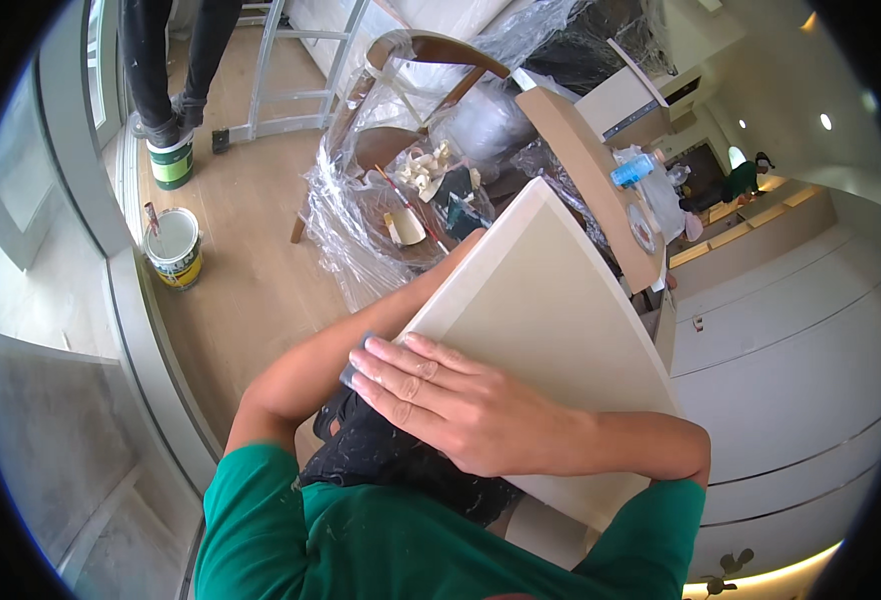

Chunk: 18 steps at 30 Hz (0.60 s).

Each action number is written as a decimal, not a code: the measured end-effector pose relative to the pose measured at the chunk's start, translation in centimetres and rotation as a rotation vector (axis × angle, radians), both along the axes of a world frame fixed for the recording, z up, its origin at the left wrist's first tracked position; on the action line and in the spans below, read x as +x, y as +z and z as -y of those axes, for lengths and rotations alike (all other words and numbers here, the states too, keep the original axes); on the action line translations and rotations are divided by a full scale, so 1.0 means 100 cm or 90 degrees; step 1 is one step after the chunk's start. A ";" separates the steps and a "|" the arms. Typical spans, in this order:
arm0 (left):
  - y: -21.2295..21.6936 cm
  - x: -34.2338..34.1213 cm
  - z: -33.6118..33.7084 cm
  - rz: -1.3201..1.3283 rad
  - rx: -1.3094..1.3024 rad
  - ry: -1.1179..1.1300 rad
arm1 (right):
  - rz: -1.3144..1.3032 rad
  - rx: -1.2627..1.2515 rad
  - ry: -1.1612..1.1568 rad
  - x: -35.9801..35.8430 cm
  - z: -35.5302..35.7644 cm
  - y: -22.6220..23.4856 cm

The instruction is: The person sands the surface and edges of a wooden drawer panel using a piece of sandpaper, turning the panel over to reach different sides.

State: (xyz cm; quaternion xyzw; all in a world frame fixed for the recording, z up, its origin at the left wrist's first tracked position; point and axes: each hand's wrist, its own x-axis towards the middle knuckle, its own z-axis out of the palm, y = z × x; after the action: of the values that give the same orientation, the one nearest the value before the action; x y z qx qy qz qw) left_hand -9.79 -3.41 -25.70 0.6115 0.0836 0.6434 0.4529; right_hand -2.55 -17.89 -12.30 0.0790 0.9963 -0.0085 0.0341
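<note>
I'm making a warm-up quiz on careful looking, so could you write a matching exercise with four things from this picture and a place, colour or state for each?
Column one
1. Right hand
2. Broad, flat panel
3. Bottle
4. Open bucket

Column two
A. Stands on the floor, with a brush at its rim
B. Cream
C. Covers part of a grey pad
D. Blue

Right pairs: 1-C, 2-B, 3-D, 4-A
</note>
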 end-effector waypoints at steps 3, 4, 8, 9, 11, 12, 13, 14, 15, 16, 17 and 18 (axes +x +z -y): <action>0.001 -0.004 0.005 -0.001 -0.002 0.008 | -0.022 0.093 -0.078 0.029 -0.063 0.022; 0.001 -0.002 0.004 -0.001 0.001 0.005 | -0.032 0.151 -0.160 0.044 -0.100 0.036; 0.000 -0.006 0.003 -0.002 -0.002 0.009 | -0.079 0.128 -0.147 0.046 -0.097 0.009; -0.004 -0.005 0.003 -0.002 -0.007 0.003 | -0.068 0.064 -0.073 0.028 -0.058 -0.004; -0.007 -0.008 0.006 -0.003 -0.012 0.008 | -0.054 -0.004 0.021 0.009 -0.030 -0.006; -0.007 -0.005 0.007 -0.005 -0.011 -0.001 | -0.048 -0.006 0.025 0.011 -0.034 -0.002; -0.007 -0.006 0.005 -0.004 -0.012 -0.004 | -0.042 -0.010 0.029 0.014 -0.039 0.002; 0.000 -0.014 0.006 0.001 -0.004 0.013 | -0.057 0.032 -0.026 0.019 -0.074 0.019; -0.005 -0.008 0.003 0.002 -0.005 -0.001 | -0.052 0.076 -0.132 0.041 -0.111 0.025; -0.008 -0.008 0.001 -0.001 -0.012 0.004 | -0.031 0.162 -0.190 0.054 -0.145 0.038; -0.007 -0.006 0.002 0.001 -0.011 -0.005 | -0.020 0.198 -0.254 0.067 -0.168 0.051; -0.006 -0.004 0.004 0.004 -0.010 -0.009 | 0.034 0.246 -0.363 0.077 -0.186 0.062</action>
State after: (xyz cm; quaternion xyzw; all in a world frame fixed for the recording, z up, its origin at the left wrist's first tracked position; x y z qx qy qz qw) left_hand -10.20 -3.79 -26.31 0.6063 0.0829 0.6416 0.4625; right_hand 5.12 0.74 -6.07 0.3595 0.9161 0.1729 0.0408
